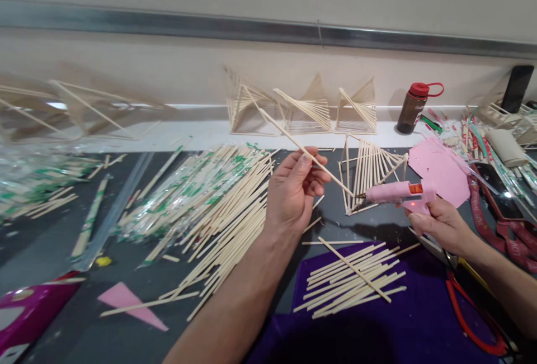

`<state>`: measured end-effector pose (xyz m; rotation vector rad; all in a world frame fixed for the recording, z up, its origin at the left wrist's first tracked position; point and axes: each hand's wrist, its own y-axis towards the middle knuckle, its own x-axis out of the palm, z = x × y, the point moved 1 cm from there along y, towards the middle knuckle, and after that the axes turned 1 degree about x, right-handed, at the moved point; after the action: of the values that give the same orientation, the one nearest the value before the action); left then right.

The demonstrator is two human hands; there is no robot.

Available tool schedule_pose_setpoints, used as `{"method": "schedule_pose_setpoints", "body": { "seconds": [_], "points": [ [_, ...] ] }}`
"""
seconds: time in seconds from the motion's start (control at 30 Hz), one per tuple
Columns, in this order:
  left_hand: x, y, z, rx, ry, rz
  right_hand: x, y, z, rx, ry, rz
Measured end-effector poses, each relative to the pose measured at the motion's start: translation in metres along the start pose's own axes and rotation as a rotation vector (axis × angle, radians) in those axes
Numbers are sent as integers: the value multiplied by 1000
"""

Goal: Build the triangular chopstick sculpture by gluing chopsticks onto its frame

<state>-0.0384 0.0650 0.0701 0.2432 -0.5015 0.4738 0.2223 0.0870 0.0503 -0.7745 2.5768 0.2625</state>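
Observation:
My left hand (298, 185) pinches a thin wooden stick (289, 136) between thumb and fingers, tilted with its lower end toward the right. A pink hot glue gun (392, 192) is gripped in my right hand (440, 221), its nozzle at the lower end of the stick; whether they touch I cannot tell. An orange light glows on the gun's side. Behind the nozzle stands a small frame of glued sticks (371, 162) with a fanned row. Below it, a pile of short sticks (356, 280) lies on a purple sheet (419, 319).
Several finished stick frames (304, 109) stand along the wall. Loose long sticks (235, 224) and wrapped packs (188, 185) cover the left. At right are red-handled scissors (461, 308), pink foam (440, 165), a phone (493, 185) and a red-capped bottle (413, 108).

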Motion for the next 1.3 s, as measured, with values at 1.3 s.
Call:
{"method": "schedule_pose_setpoints", "body": {
  "seconds": [1.3],
  "points": [
    [16,-29,-21,-251,265,-316,-7,1,-9,-62,380,187]
  ]
}}
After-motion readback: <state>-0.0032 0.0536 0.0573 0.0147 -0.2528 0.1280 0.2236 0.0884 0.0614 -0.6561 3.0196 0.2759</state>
